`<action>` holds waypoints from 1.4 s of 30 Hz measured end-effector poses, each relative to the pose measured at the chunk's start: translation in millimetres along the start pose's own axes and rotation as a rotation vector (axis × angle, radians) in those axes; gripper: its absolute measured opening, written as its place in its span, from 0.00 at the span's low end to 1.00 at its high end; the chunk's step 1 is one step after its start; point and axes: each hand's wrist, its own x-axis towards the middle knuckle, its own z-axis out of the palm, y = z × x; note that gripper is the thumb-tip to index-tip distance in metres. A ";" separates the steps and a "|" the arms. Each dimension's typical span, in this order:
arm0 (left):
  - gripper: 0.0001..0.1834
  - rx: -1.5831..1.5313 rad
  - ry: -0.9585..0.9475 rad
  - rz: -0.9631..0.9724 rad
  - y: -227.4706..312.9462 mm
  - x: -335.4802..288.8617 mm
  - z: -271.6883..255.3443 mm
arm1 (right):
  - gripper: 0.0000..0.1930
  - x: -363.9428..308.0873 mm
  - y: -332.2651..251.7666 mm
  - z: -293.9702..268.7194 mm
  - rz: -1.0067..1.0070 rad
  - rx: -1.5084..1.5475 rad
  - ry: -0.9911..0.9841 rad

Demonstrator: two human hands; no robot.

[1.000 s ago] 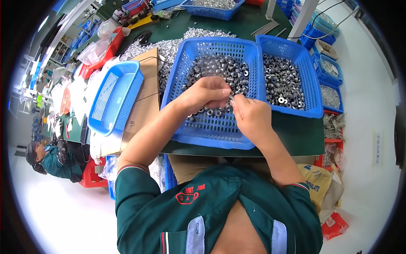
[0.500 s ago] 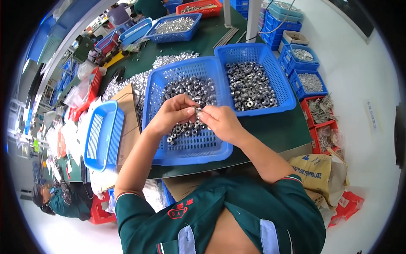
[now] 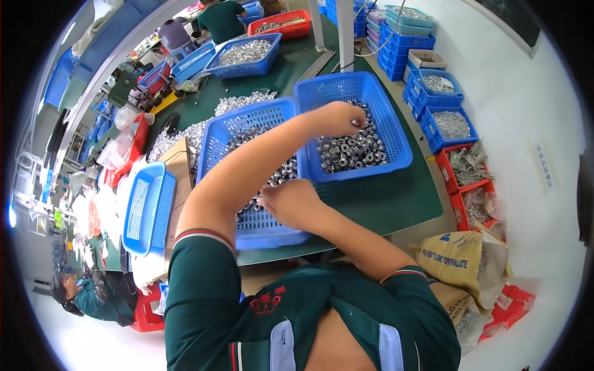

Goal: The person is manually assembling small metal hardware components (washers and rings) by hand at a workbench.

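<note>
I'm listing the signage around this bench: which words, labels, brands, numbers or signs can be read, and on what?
I won't copy the wording, but it stands here:
Yellow sack: large dark-blue printing, partly legible.
Lower sack: dark printing, partly hidden.
Green shirt: small red emblem with characters.
Wall: pale strip with small dark characters.
Red bag: white label, too small to read.
</note>
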 end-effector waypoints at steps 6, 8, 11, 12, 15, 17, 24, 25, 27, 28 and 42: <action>0.11 0.338 0.022 -0.096 8.1 48.5 39.6 | 0.11 1.2 6.3 14.0 -0.070 -0.006 0.304; 0.14 0.366 0.047 -0.118 3.6 43.5 39.2 | 0.10 1.9 2.5 12.4 -0.002 -0.049 0.210; 0.12 0.288 0.145 -0.170 0.7 24.4 22.9 | 0.09 0.3 3.0 6.4 -0.003 -0.058 -0.023; 0.12 0.239 0.200 -0.186 8.3 14.4 9.7 | 0.10 -0.6 4.4 1.4 0.035 0.025 -0.017; 0.11 0.175 0.479 -0.109 17.3 -47.7 -35.3 | 0.08 -5.2 17.1 5.4 0.023 0.348 0.335; 0.10 0.129 0.638 -0.168 21.7 -102.8 -52.0 | 0.10 -6.6 11.9 -5.7 0.232 0.769 0.420; 0.08 0.046 0.293 -0.347 32.0 -212.6 3.0 | 0.09 -7.7 17.4 -2.1 0.289 1.050 0.407; 0.08 0.064 0.246 -0.376 33.1 -218.8 15.3 | 0.09 -7.7 17.3 -0.9 0.284 1.043 0.400; 0.09 0.155 0.156 -0.401 30.6 -224.5 36.8 | 0.09 -8.1 16.1 -1.7 0.276 1.016 0.397; 0.10 0.199 0.159 -0.381 28.1 -226.4 47.8 | 0.09 -8.8 15.0 -0.9 0.279 1.007 0.392; 0.13 0.498 0.048 -0.195 10.6 -223.9 74.8 | 0.07 -4.1 9.3 1.2 0.265 0.777 0.389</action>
